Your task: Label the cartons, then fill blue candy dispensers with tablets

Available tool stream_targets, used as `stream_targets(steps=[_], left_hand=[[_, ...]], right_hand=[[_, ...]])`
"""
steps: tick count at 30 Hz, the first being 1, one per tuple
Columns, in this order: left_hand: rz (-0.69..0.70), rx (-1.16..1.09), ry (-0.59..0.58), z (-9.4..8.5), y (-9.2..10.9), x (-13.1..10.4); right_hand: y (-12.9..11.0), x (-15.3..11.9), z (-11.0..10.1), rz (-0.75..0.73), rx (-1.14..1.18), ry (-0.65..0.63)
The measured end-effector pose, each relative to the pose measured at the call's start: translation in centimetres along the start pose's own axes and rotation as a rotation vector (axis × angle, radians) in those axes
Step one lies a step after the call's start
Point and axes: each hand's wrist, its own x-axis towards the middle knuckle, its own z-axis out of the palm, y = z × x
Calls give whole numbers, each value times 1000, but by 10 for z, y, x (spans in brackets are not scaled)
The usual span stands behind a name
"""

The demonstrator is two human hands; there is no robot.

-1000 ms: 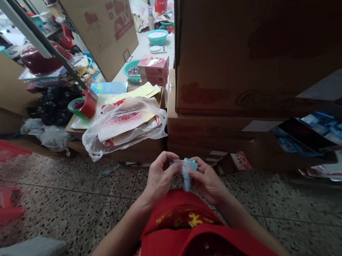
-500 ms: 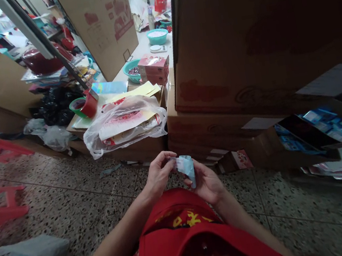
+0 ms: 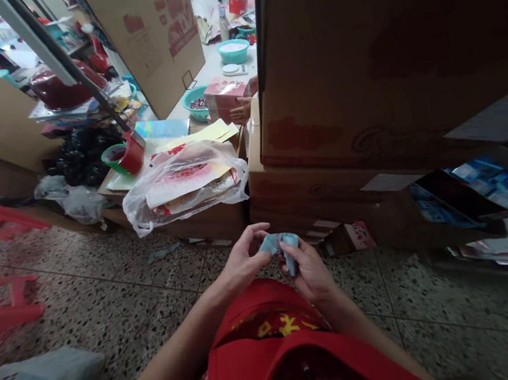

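Note:
A small, crumpled light-blue piece (image 3: 291, 264), either cloth or paper, is held above my red apron (image 3: 263, 307); its exact kind I cannot tell. My right hand (image 3: 312, 270) closes round its right end, thumb pressed on top. At the left end, my left hand (image 3: 245, 255) pinches it between thumb and fingers. Part of the piece is hidden by the fingers.
A clear plastic bag of papers (image 3: 186, 185) lies on a box ahead, beside tape rolls (image 3: 121, 158). Large cartons (image 3: 334, 61) rise at the right. Behind them, another person's hand (image 3: 241, 111) touches a pink box (image 3: 222, 97). Red stools (image 3: 2, 307) stand left.
The light-blue piece has been turned and bunched between my hands, and my right thumb now lies over it. Another person's hands have come to the pink box on the table.

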Motion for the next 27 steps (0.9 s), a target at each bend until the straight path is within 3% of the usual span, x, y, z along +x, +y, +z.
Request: stream_targets(steps=[8, 17, 21, 24, 27], left_hand=[[-119, -132, 41, -2, 2, 2], [-29, 155, 9, 5, -3, 1], [-30, 60, 31, 0, -10, 6], [20, 42, 1, -4, -13, 7], [96, 75, -51, -4, -12, 3]], right_hand=[[-6, -1, -2, 33, 42, 37], [-1, -4, -10, -90, -192, 46], [-3, -7, -16, -130, -251, 51], [-5, -12, -21, -279, -435, 47], [-5, -18, -29, -629, -697, 4]])
